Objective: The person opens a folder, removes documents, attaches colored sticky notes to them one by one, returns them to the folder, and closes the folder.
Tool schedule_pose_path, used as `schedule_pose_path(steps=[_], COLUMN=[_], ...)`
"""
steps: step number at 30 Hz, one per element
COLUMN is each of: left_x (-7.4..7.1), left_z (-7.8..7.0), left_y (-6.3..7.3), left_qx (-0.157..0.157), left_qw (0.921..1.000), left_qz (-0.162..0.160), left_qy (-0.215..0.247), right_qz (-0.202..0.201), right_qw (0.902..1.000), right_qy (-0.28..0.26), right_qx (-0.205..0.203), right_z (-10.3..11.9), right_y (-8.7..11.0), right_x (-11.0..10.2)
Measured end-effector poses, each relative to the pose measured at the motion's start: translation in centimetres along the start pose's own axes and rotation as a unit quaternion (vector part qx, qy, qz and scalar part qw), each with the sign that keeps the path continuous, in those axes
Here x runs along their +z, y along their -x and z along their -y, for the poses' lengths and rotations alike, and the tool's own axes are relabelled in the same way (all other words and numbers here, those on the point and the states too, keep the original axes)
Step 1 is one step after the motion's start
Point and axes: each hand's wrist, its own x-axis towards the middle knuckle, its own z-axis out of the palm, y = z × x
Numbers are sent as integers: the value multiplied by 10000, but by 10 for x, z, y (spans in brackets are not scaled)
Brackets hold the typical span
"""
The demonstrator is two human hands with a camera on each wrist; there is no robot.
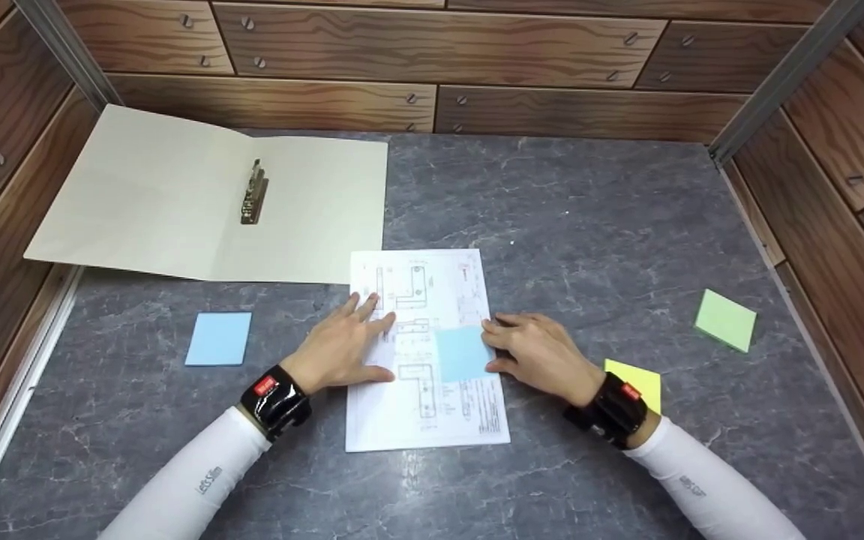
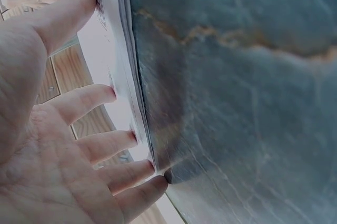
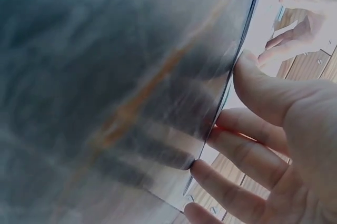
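Observation:
In the head view, a stack of white drawing sheets [image 1: 424, 420] lies on the dark marbled table. A light-blue sticky note [image 1: 463, 354] lies on its right half, reaching the right edge. My left hand [image 1: 342, 341] rests spread over the stack's left edge, fingertips and thumb on the paper; the left wrist view shows its straight fingers [image 2: 105, 145] along the edge. At the opposite edge, my right hand [image 1: 541, 349] touches the sticky note's right side with fingertips and thumb. Its slightly bent fingers [image 3: 247, 155] line the paper's edge in the right wrist view.
An open cream folder [image 1: 319, 195] with a metal clip [image 1: 254, 195] lies at the back left, near the sheets. A blue note pad [image 1: 218, 339] sits left, a green pad [image 1: 726, 321] far right. A yellow pad [image 1: 633, 379] is partly hidden by the right wrist. Wood-patterned walls [image 1: 439, 45] enclose the table.

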Motion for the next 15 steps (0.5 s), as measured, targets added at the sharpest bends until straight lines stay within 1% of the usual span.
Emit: schedule_pose_path(steps=[3,8,10,13,15], left_x=[0,0,0,0,1], left_z=[0,1,1,1,0], left_y=[0,1,1,1,1], left_qx=[12,7,-15,-16,2], left_qw=[10000,10000,10000,10000,10000], left_qz=[2,19,18,1,-13], left_qy=[15,-5,-3,18,10], right_qz=[4,109,81,-43,-215], right_qw=[10000,9994,9991,9954,9866], right_qy=[-74,-283,-348,-804,-1375], right_qx=[14,189,238,515,852], right_z=[0,3,6,11,13], right_y=[0,2,2,1,-1], right_x=[0,0,0,-1,-3])
